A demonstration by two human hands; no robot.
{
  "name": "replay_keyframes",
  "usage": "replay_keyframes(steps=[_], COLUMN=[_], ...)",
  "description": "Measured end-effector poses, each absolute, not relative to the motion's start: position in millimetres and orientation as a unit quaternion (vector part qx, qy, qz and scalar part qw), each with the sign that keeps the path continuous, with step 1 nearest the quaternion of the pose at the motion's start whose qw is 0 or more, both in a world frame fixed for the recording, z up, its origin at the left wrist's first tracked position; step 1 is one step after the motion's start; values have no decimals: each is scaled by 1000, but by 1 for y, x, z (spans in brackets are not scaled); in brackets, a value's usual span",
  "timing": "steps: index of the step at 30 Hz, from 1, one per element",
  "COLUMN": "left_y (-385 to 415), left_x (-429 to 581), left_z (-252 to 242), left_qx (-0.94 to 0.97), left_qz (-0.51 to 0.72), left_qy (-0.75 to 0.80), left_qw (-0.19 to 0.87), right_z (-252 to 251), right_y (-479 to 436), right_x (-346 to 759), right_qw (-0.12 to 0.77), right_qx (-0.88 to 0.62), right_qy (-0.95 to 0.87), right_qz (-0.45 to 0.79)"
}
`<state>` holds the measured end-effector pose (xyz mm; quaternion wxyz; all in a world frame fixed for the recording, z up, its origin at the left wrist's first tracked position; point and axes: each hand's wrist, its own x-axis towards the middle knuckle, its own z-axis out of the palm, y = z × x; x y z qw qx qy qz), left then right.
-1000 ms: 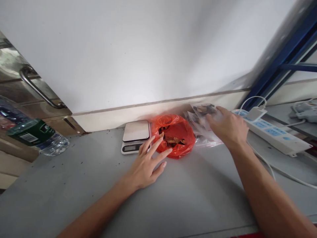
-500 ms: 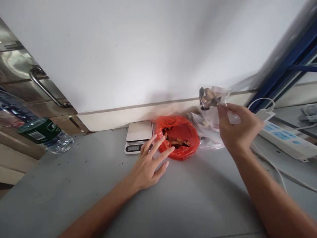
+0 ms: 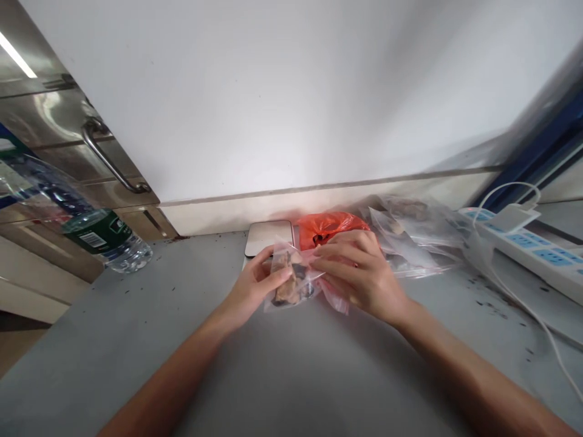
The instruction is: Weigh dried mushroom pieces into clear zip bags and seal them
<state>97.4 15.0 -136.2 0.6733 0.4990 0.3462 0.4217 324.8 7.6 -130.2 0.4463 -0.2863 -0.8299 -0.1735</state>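
A clear plastic bag (image 3: 291, 285) with dried brown and dark pieces inside is held between both hands, above the grey table. My left hand (image 3: 257, 280) pinches its left side between thumb and fingers. On the other side, my right hand (image 3: 359, 270) has its fingers closed on the bag's pinkish upper end. Right behind them sits an open red plastic bag (image 3: 328, 223), partly covered by my right hand; little of its dark contents shows. A white kitchen scale (image 3: 269, 237) stands to its left, its front hidden by my left hand and the clear bag.
More clear bags (image 3: 414, 233) lie against the wall at the right. A white power strip (image 3: 537, 246) with a plugged-in adapter and cable (image 3: 523, 303) is farther right. At left stands a large water bottle (image 3: 107, 237), near a metal door handle (image 3: 109, 158). Dark crumbs dot the grey table (image 3: 182, 352).
My right hand has brought the clear bag from the right to the middle, in front of the red bag. My left hand, open over the red bag before, now grips the clear bag too.
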Motion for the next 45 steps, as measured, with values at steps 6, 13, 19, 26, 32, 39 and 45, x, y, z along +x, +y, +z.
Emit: replay_keyframes(steps=[6, 13, 19, 26, 32, 39, 45], left_y=[16, 27, 31, -1, -14, -11, -12], left_x=[94, 89, 85, 108, 124, 120, 118], left_z=[-130, -137, -151, -134, -136, -133, -132], left_qx=[481, 444, 602, 793, 785, 779, 778], left_qz=[457, 480, 522, 413, 355, 317, 312], left_qy=[321, 413, 529, 393, 383, 374, 365], left_qw=[676, 635, 291, 214, 333, 392, 405], right_z=[-130, -114, -114, -114, -117, -118, -116], right_y=[14, 11, 14, 11, 5, 3, 3], right_x=[327, 327, 335, 329, 318, 315, 316], right_qw=[531, 403, 284, 276, 308, 318, 313], right_qx=[-503, -506, -487, -474, -442, -430, -426], right_qy=[-669, -614, -580, -610, -626, -619, -616], right_qz=[131, 452, 588, 572, 564, 576, 584])
